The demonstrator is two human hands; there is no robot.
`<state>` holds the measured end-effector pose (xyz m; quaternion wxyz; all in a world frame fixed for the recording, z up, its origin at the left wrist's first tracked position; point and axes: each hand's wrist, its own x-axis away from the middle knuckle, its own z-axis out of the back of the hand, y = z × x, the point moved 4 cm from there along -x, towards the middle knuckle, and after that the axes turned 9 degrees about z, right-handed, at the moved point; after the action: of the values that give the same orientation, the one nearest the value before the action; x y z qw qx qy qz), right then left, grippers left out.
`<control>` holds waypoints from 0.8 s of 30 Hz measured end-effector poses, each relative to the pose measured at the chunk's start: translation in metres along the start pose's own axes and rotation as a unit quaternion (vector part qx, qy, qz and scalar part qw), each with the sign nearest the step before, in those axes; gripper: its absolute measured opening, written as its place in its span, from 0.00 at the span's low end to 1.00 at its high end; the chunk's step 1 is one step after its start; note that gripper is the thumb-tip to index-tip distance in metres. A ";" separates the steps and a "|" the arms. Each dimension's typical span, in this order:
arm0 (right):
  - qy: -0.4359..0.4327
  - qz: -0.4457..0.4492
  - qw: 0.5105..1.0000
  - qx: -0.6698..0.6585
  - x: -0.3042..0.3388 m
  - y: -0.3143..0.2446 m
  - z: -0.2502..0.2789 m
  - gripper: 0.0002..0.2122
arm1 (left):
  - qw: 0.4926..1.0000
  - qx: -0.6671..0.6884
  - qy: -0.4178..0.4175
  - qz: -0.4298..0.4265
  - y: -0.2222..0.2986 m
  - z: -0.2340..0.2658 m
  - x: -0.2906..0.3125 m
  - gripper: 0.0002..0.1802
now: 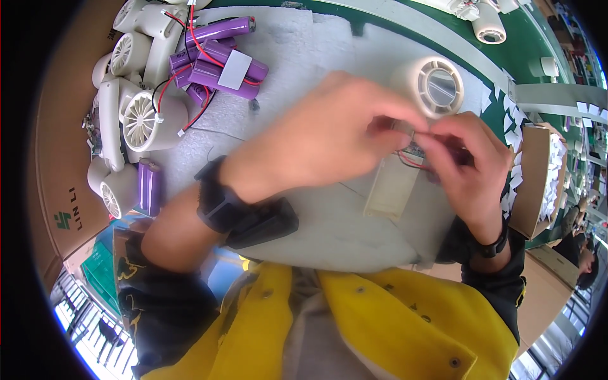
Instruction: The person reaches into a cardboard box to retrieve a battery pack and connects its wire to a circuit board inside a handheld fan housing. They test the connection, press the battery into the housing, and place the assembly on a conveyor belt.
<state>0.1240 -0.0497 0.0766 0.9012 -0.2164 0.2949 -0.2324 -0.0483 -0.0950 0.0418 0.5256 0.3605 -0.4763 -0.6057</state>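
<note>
A cream handheld fan housing lies in front of me on a pale foam sheet (pixel 304 44), its round head (pixel 421 79) away from me and its open handle (pixel 389 190) toward me. My left hand (pixel 335 133) reaches across over the handle's upper end, thumb and fingers closed in a pinch. From the right, my right hand (pixel 472 161) meets it, also pinching, so the fingertips almost touch. Thin red and black wires (pixel 411 161) run out just below the fingertips. Whatever small part sits between the fingers is hidden and blurred.
Several purple battery packs (pixel 231 73) with leads lie at the far left. Beside them cream fan housings (pixel 152 120) are piled against a cardboard box (pixel 69 158). Another purple pack (pixel 149 187) stands nearer. On the right are an open box of white slips (pixel 532 177) and scattered slips.
</note>
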 end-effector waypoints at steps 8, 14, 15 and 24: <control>-0.157 -0.036 0.973 -0.165 0.000 0.006 0.006 0.29 | 0.998 -0.043 0.010 -0.046 0.005 -0.003 0.004 0.15; -0.225 -0.048 0.965 -0.125 0.000 0.002 0.008 0.33 | 0.998 -0.040 0.019 -0.045 0.003 -0.002 0.004 0.16; -0.236 -0.043 0.964 -0.111 0.001 0.003 0.008 0.34 | 0.998 -0.040 0.019 -0.044 0.003 -0.001 0.004 0.16; -0.192 0.043 0.977 0.086 -0.004 0.007 0.027 0.17 | 0.999 -0.024 0.033 0.001 0.002 0.021 0.001 0.19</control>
<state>0.1399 -0.0349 0.0940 0.9653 -0.1663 0.1041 -0.1723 -0.0680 -0.0922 0.0500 0.5502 0.3668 -0.4445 -0.6043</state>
